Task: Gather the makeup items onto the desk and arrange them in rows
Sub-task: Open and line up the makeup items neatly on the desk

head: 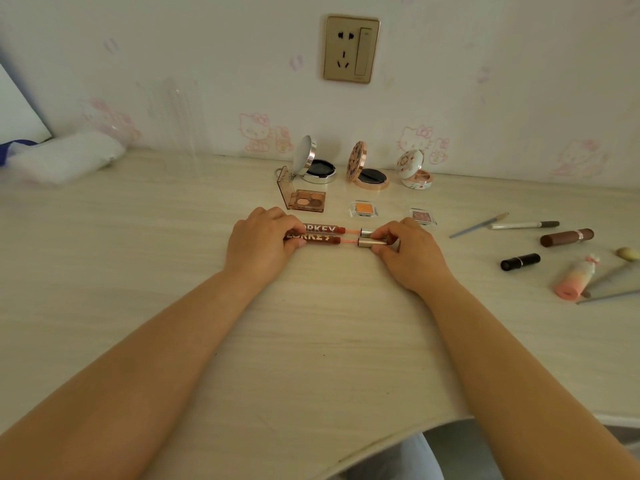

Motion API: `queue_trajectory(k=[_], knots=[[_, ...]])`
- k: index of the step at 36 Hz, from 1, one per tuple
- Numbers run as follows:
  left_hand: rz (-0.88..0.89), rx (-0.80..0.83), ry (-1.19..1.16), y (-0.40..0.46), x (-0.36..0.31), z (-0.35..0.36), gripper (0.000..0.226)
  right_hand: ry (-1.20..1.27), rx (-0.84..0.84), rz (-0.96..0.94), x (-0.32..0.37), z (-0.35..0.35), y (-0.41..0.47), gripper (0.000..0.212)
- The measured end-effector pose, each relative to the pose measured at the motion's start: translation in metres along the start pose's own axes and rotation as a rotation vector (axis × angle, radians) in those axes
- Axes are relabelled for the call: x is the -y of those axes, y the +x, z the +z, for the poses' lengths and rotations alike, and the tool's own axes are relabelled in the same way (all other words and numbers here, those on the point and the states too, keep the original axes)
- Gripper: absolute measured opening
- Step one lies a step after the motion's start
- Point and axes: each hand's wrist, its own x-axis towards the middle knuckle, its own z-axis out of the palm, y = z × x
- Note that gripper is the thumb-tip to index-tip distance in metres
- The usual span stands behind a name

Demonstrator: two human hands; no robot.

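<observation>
Lip gloss tubes [320,234] lying parallel, left-right, left hand [260,242] gripping barrels, right hand [408,251] pinching caps [371,237]

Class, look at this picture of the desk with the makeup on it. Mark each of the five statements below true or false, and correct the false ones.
1. Three round compacts stand open near the wall. True: the silver compact, the gold compact and the white floral compact.
2. The left hand rests empty on the desk. False: it holds the two lip gloss tubes.
3. The right hand holds the silver caps. True.
4. The black lipstick stands upright. False: it lies on its side.
5. The eyeshadow palette is closed. False: its lid is raised.
</observation>
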Motion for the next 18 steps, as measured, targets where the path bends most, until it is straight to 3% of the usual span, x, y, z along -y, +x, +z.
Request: queue_trajectory(k=[18], knots=[[0.017,0.009,-0.009,-0.0008,-0.0036,-0.0018,0.026,0.004,0.006,0.005,0.0003,-0.0024,-0.0023,0.02]])
